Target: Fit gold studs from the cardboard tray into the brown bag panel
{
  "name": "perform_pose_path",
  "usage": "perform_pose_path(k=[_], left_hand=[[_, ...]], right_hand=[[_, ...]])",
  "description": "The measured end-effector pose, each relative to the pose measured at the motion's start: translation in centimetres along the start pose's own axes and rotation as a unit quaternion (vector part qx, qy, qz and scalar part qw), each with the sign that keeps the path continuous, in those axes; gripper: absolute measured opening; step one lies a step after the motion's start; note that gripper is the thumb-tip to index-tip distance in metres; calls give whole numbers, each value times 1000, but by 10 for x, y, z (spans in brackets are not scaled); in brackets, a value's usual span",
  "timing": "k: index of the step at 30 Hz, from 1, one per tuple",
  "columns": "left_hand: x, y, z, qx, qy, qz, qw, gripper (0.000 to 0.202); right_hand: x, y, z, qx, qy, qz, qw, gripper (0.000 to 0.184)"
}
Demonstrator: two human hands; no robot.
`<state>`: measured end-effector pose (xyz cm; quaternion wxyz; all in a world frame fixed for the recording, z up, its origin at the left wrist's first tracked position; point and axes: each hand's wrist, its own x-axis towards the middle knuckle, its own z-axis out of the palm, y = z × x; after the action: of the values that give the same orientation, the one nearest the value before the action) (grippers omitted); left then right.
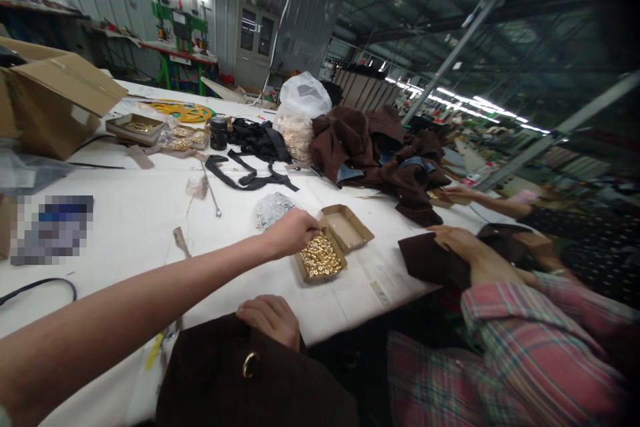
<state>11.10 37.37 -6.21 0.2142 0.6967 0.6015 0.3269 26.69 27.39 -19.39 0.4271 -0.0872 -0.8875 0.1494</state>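
My left hand [293, 232], at the end of an arm from the lower left, is over an open cardboard box [341, 265] of small gold metal pieces [319, 257]. Its fingers are pinched together; whatever lies between them is hidden. Below, my right hand [273, 320] grips the upper edge of a dark brown fabric piece [220, 373], its fingers folded over the cloth. A gold ring-shaped fitting [251, 365] sits on this fabric. Touching the filled box is a shallow cardboard lid [347, 228] with a few gold bits in it. A clear bag of silvery pieces [274, 209] lies behind my left hand.
Two co-workers sit at right; a plaid sleeve [530, 327] is close by, with hands on brown cloth [430, 260]. Behind lie a brown garment pile [357, 140], black straps [245, 173], a dark jar [218, 133] and a large carton [60, 87]. The white table's edge [370, 317] runs diagonally.
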Motion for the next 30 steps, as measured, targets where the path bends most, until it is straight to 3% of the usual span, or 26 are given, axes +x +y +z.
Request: perform_pose_path(k=[3, 7, 10, 13, 15, 19, 30], left_hand=[[-56, -6, -25, -116, 4, -55, 992, 21], [-157, -16, -42, -221, 32, -149, 963, 29], [-221, -17, -33, -308, 62, -222, 923, 34], [-261, -11, -12, -407, 93, -272, 867, 41], [-275, -5, 2, -435, 106, -268, 853, 42], [-291, 7, 16, -428, 110, -232, 866, 34], [-309, 22, -6, -353, 115, -169, 913, 21]], right_hand=[[-1, -5, -6, 37, 6, 10, 999, 18], [0, -26, -18, 98, 44, 60, 992, 24], [0, -51, -29, 118, 85, 94, 985, 23], [0, -74, -38, 151, 81, 90, 981, 23], [1, -86, -43, 166, 65, 88, 980, 23], [4, -104, -50, 163, 31, 107, 980, 20], [7, -127, -48, 101, 37, 92, 990, 22]])
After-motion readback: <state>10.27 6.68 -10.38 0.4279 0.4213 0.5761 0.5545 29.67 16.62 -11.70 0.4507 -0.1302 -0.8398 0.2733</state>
